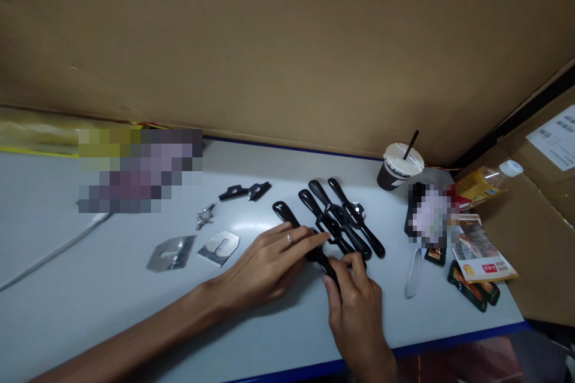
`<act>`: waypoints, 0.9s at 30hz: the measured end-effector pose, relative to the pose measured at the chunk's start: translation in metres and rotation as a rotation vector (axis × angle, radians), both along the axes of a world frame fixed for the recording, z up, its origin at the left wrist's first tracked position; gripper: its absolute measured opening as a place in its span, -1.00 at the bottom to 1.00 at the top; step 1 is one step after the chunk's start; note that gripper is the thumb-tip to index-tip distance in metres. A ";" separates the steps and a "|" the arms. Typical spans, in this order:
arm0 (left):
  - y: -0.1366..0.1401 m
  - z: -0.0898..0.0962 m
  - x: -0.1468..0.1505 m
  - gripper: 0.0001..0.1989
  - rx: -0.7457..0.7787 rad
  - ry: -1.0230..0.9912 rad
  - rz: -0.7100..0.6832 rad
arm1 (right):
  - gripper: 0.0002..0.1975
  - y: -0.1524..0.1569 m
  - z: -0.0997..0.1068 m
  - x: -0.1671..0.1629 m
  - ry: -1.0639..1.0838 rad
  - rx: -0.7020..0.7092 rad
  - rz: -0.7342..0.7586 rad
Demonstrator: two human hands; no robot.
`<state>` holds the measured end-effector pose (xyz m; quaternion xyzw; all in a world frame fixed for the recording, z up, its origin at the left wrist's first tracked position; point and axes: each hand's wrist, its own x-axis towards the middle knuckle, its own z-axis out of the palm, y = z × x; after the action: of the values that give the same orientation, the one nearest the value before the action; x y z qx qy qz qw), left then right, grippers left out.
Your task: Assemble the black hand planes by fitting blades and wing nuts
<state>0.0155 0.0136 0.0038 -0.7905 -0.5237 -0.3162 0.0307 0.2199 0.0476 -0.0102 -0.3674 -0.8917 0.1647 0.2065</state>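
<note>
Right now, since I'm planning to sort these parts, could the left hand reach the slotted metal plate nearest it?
Probably yes: the slotted metal plate lies beside the left hand, with nothing visible between them, though that hand is over a black tool.

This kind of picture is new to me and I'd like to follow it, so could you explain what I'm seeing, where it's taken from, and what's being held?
There's no machine here: these are a person's two bare hands. The single picture comes from a camera worn on the head, looking forward and down.

The right hand grips the lower end of a black tool with its fingers. The left hand, wearing a ring, lies over the tool's middle.

On the table, three similar tools lie alongside. Left of them are slotted metal plates, small black pieces and small silver pieces. To the right stand a cup with a straw and some packets lying flat. Two patches are pixelated, so I can't identify what's there.
</note>
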 end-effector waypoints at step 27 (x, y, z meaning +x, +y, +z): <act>-0.002 0.004 -0.003 -0.47 -0.089 -0.108 -0.044 | -0.61 0.003 -0.003 0.001 0.033 0.045 0.017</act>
<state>0.0124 0.0118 0.0077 -0.7842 -0.5204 -0.3356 -0.0398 0.2213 0.0503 -0.0135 -0.3521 -0.8949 0.1523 0.2282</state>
